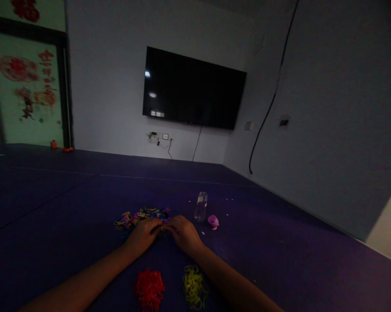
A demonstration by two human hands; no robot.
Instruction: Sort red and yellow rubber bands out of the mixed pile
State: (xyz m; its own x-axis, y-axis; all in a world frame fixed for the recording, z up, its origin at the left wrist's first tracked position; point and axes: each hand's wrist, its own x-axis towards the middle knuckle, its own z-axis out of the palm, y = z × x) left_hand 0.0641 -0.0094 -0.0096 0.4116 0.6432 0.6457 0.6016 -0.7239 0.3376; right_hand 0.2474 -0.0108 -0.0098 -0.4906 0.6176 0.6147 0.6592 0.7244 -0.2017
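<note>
While bent low over the purple mat [280,242], both hands meeting at the near edge of the mixed pile of coloured bands [140,215]. Left hand [145,234] curled, fingers drawn in toward the thumb, tips at the pile's near edge and touching the right hand. Right hand [183,232] likewise half closed, knuckles up, fingertips pressed against those of the left; something small and pale pinched between the two, too dim and tiny to name, so whether either hand truly grips a band cannot be told. Nearer than the mixed pile, between the forearms: a heap of red bands [149,289] on the left, a heap of yellow-green bands [194,291] on the right, just beside each other yet apart. Right of the mixed pile, a clear plastic bottle [200,206] upright, and just beyond it to the right a pink cap [213,222] lying on the mat. Far behind the pile, a dark screen [192,89] on the wall.
</note>
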